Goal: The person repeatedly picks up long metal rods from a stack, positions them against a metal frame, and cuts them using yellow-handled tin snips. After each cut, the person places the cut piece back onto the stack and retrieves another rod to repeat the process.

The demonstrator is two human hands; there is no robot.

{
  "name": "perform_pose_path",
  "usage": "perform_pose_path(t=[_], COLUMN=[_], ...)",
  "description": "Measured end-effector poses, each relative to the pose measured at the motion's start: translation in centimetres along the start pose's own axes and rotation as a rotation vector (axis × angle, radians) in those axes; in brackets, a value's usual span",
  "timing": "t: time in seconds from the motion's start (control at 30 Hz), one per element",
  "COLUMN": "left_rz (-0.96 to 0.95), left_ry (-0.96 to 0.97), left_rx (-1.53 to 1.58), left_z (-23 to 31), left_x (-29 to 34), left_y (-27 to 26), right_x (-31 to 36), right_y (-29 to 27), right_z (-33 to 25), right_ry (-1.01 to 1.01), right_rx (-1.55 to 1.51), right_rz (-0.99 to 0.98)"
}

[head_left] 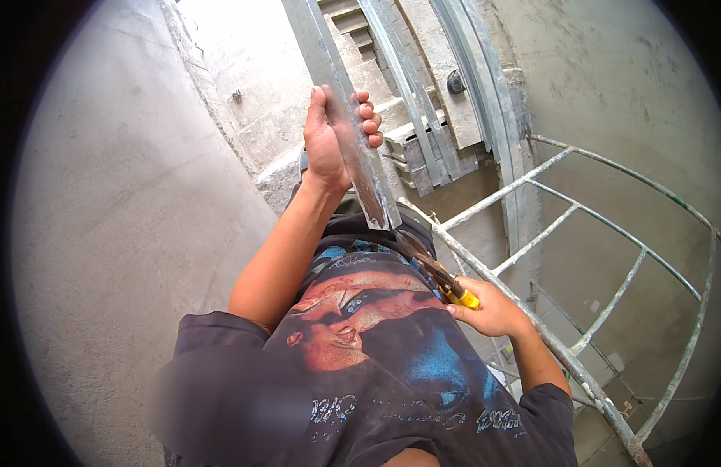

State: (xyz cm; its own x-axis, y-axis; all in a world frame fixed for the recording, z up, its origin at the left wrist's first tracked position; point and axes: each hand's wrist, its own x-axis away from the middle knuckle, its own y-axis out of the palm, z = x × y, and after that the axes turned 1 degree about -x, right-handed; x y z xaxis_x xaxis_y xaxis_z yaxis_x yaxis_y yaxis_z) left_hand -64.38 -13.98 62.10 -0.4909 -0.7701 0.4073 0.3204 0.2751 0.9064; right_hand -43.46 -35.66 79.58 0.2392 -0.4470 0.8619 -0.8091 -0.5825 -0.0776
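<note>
My left hand [326, 149] is wrapped round a long galvanized metal channel [312, 40], thumb on one side and fingers over the other. The channel runs from the top edge down towards my waist, and its cut lower end sits in front of my dark printed T-shirt [360, 311]. Lower on the right, my right hand [494, 310] grips tin snips [432, 269] by their yellow handles. Their blades point up and left, close to the channel's lower end. Whether the blades touch the metal is hard to make out.
A paint-spattered scaffold frame [507, 189] rises along my right side. Ahead, more metal channels [405, 70] and a curved bundle of metal profiles [485, 74] stand by a plank [432, 54] with a small black object [455, 82]. Bare plastered walls [119, 194] flank me.
</note>
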Motion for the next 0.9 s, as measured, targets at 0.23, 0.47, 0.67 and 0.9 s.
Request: perform_pose_path(t=[0.23,0.47,0.67,0.9], left_rz=[0.027,0.049,0.063,0.102], left_ry=[-0.011,-0.005,-0.004,-0.018], left_rx=[-0.017,-0.032,-0.06,-0.133], left_z=[-0.3,-0.5,-0.7,-0.7], left_x=[-0.1,-0.5,-0.8,-1.1], left_y=[0.6,0.8,0.6,-0.7], right_x=[-1.1,-1.5,-2.4,-3.5], right_y=[0.5,0.5,0.5,0.6], right_z=[-0.4,-0.6,-0.4,0.7], right_ry=[-0.003,-0.018,0.003,0.026], right_rx=[-0.06,-0.148,-0.084,-0.027], right_rz=[0.042,0.048,0.059,0.126])
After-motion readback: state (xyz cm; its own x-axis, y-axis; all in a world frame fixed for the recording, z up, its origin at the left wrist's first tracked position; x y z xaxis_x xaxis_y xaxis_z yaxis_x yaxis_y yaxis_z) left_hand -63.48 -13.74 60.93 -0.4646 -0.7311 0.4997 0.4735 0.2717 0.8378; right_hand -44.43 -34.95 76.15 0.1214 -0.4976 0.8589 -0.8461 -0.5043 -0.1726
